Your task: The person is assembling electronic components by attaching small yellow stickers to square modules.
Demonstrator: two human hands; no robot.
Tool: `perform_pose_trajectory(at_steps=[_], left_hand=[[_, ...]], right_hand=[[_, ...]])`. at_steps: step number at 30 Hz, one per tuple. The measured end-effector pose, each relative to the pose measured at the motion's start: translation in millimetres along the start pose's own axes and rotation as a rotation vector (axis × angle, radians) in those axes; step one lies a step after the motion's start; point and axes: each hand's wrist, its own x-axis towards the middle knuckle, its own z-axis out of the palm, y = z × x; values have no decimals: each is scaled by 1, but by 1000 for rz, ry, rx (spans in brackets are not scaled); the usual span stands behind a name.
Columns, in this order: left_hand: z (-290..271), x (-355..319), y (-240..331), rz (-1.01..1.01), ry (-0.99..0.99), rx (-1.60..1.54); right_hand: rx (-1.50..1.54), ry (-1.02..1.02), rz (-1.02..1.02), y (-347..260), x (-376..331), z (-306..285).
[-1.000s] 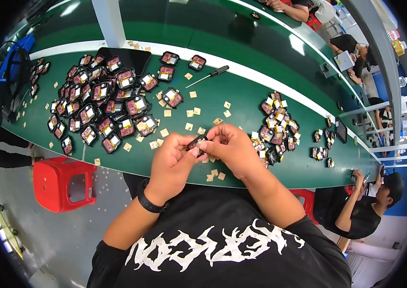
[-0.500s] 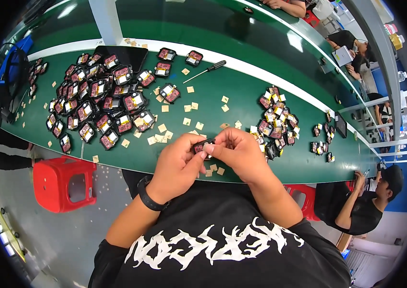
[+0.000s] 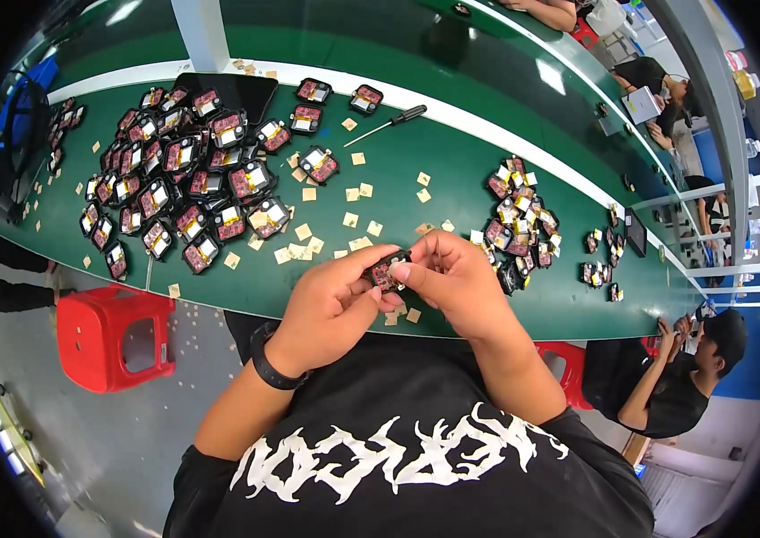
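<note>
Near the table's front edge, my left hand is closed round the rim of a small black device casing with a reddish circuit board showing. My right hand pinches the casing's right side, its thumb pressed on the top. The thumb and fingers hide part of the board and anything small between them. Small beige paper squares lie just beyond my hands. A big heap of similar open casings fills the left, and a smaller pile with yellow and white parts sits to the right.
A screwdriver lies toward the back of the green table, near a dark flat tablet-like panel. A few casings lie farther right. A red stool stands at the left. Another person sits at the right.
The casing has tilted so that more of its reddish board faces up. Both hands keep hold of it, with the right hand slightly higher and the fingers shifted. The view has moved slightly.
</note>
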Motion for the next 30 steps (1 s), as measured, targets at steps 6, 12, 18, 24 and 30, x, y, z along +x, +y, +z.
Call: perform_pose_trajectory(at_steps=[6,12,18,24,30], left_hand=[[-1,0,-3,48,12,57],[-1,1,-2,92,19,218],[2,2,0,201,45,372],[4,0,6,159,34,414],[9,3,8,116,60,395]], right_hand=[[-92,-12,9,0,0,-1],[-108,-32,2,4,-5,-5],[-320,10,-40,-6,-18,-19],[-305,89,-50,-4,-34,-30],[-616,54,-353,1,-37,-18]])
